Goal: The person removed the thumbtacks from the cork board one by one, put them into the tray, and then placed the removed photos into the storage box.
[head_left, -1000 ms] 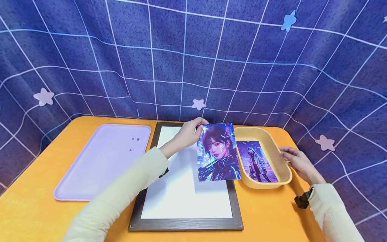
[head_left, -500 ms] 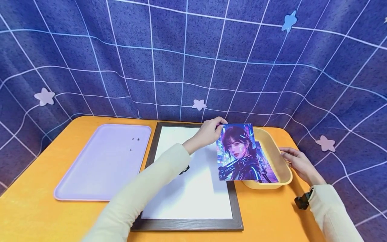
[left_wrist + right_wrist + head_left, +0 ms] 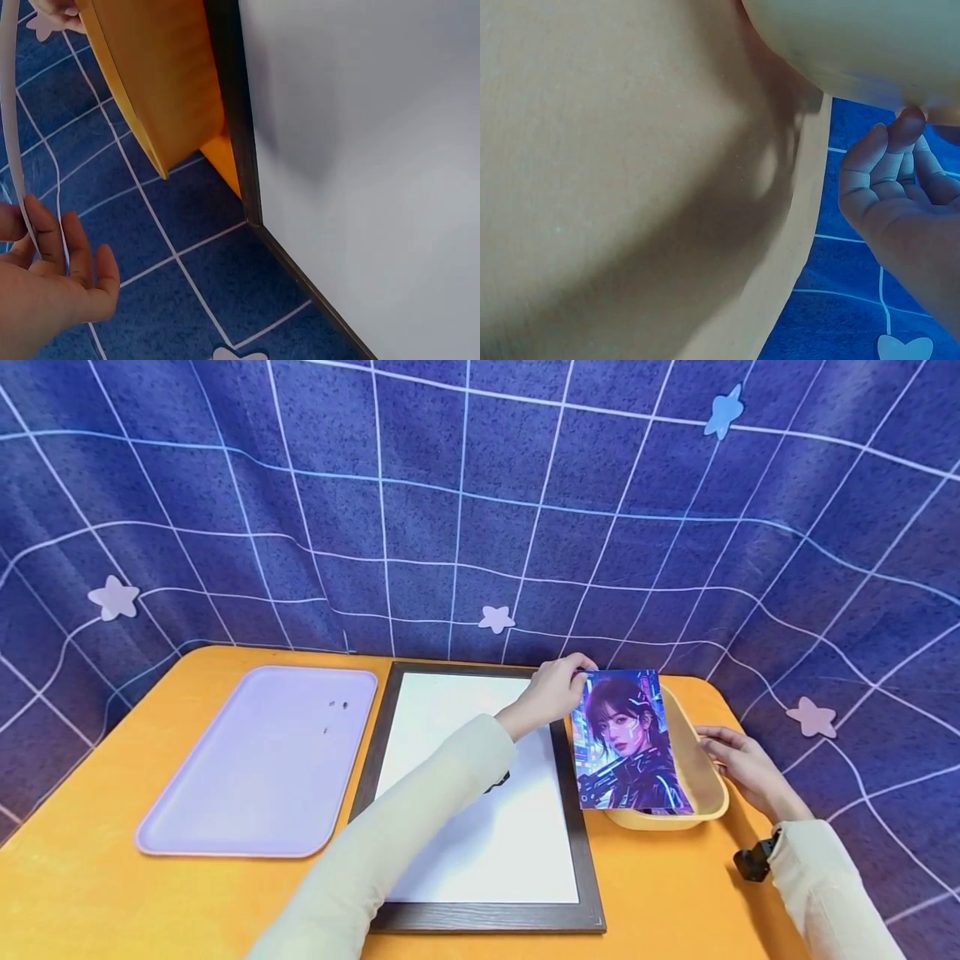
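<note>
My left hand [image 3: 551, 689] pinches the upper left corner of a printed picture card [image 3: 630, 743], which shows a dark-haired figure with a gun against neon lights. It hangs upright over the yellow plastic bin [image 3: 701, 760] and hides much of it. In the left wrist view the card [image 3: 9, 112] appears nearly edge-on between thumb and fingers. A sliver of a second picture card [image 3: 663, 812] shows inside the bin, below the held one. At the bin's right side, my right hand [image 3: 746, 768] holds the wall with curled fingers, also seen against the bin [image 3: 870, 45] in the right wrist view.
A dark-framed white board [image 3: 480, 852] lies in the middle of the orange table [image 3: 660, 893]. To its left is a lilac tray [image 3: 247, 777] with several tiny dark bits [image 3: 344, 704]. A blue grid-patterned curtain [image 3: 420, 518] stands behind the table.
My left hand has carried the picture card rightward, from over the board to over the yellow bin, covering the card inside. The right hand stays at the bin's side.
</note>
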`<state>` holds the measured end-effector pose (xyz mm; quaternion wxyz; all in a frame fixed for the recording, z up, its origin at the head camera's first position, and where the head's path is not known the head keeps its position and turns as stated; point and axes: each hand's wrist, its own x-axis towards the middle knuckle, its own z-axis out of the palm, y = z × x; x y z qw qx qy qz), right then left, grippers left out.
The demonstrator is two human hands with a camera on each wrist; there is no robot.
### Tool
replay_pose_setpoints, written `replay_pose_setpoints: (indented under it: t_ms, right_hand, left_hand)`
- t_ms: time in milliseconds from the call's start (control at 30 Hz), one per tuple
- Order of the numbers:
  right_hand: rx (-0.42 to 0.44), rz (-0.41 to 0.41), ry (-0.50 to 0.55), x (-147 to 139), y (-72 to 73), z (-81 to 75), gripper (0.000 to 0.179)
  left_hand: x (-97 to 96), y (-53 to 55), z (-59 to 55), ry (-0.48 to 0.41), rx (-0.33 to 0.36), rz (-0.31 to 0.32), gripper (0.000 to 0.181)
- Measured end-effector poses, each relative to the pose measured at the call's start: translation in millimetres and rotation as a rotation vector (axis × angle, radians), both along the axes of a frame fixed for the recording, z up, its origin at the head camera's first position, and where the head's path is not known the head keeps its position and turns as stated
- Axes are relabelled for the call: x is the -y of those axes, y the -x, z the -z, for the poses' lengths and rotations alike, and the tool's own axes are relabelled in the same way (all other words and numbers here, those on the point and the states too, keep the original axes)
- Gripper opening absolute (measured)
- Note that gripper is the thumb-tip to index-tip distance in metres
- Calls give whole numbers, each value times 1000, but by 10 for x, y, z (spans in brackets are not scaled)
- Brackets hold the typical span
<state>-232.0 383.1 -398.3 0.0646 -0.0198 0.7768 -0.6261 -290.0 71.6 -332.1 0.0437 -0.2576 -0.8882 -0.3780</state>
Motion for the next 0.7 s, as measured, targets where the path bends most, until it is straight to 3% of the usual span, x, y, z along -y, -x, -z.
replay_pose_setpoints:
  t_ms: [400,700]
  right_hand:
    - [20,1,-54,-15,-6,5,17]
    - [11,-2,-48,-22,-9,13,16]
  left_hand:
    - [-254,28,8,34,-61,-148,25]
    - [-353,20,69,51,-105,-194,23]
